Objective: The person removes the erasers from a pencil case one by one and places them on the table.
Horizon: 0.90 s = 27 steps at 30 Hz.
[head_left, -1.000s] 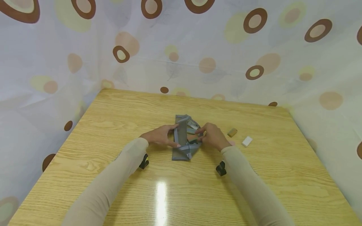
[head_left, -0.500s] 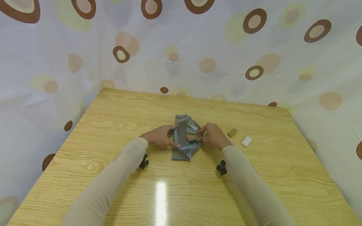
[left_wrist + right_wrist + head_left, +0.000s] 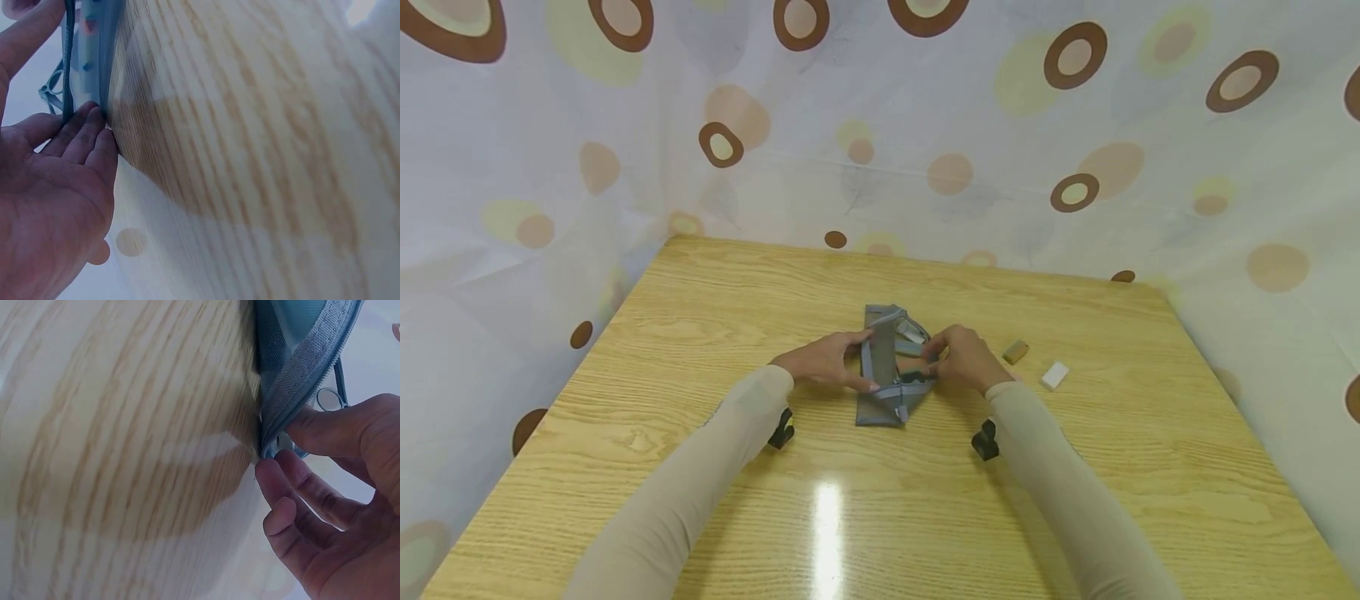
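A grey-blue mesh zip pouch point(image 3: 882, 358) lies on the table with its zipped mouth spread wide. Inside it I make out a whitish item point(image 3: 912, 332) and an orange-tan piece point(image 3: 912, 365); their kinds are unclear. My left hand point(image 3: 820, 360) holds the pouch's left side, thumb near and fingers far. In the left wrist view its fingertips lie against the mesh wall point(image 3: 90, 62). On the opposite side, my right hand point(image 3: 966, 362) pinches the rim of the mouth. The right wrist view shows thumb and fingers at the zipper edge point(image 3: 306, 375).
Right of my right hand lie a small yellow-brown block point(image 3: 1016, 352) and a white block point(image 3: 1055, 376). Something pinkish point(image 3: 1017, 377) shows partly behind my right wrist. The wooden table point(image 3: 737, 292) ends at a patterned sheet point(image 3: 887, 167) at the back and sides.
My right fingers shift slightly at the pouch's right rim, drawing a little closer together. The left hand and the pouch stay almost still.
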Tool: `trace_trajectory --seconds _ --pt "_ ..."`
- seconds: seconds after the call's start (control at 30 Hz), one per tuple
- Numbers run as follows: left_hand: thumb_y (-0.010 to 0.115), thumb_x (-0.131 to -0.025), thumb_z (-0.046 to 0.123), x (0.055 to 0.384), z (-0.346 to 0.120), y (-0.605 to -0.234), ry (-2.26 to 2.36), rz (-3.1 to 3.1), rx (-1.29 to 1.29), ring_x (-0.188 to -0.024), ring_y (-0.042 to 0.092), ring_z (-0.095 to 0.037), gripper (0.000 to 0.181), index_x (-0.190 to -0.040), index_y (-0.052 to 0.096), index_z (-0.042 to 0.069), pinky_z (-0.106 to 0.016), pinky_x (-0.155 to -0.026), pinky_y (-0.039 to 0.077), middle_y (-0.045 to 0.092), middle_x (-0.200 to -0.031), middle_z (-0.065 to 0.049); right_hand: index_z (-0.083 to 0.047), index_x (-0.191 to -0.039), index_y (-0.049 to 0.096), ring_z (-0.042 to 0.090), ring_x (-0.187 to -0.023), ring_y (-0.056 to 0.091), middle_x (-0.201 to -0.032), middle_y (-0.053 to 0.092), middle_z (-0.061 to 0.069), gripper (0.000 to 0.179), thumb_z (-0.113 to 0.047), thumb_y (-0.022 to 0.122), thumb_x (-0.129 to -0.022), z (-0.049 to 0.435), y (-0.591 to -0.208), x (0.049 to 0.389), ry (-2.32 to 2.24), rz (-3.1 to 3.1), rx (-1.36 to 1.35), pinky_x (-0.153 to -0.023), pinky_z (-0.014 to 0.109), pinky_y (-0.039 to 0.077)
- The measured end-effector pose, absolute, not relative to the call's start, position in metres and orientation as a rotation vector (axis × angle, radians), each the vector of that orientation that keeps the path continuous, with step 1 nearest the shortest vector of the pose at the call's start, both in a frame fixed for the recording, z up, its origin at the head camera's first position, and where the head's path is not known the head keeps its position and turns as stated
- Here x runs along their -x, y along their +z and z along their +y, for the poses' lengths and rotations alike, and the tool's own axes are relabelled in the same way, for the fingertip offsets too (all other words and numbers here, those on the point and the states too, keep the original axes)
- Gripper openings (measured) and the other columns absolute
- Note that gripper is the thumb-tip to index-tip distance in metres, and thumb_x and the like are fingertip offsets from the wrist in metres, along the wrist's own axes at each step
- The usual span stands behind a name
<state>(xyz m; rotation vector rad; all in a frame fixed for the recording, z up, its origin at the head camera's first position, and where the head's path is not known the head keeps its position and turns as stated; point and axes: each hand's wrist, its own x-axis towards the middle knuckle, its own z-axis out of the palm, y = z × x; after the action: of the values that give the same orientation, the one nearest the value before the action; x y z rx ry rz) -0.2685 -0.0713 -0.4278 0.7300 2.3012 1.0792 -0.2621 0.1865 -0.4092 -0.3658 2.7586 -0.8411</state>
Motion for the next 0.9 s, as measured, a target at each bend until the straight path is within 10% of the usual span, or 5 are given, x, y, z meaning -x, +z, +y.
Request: trace_trajectory --seconds 0.9 --pt "0.077 -0.079 0.036 0.2679 -0.0714 -0.4271 1.08 2.288 -0.731 -0.141 0.023 -0.022 0.102 -0.153 0.011 0.011 -0.034 -0.113 0.024 0.019 -0.156 -0.004 -0.008 -0.096 0.075 0.036 -0.117 0.053 -0.113 0.067 0.011 0.018 -0.012 0.077 -0.078 0.1834 -0.4119 0.2601 -0.804 2.823 0.369 -0.098 0.051 0.043"
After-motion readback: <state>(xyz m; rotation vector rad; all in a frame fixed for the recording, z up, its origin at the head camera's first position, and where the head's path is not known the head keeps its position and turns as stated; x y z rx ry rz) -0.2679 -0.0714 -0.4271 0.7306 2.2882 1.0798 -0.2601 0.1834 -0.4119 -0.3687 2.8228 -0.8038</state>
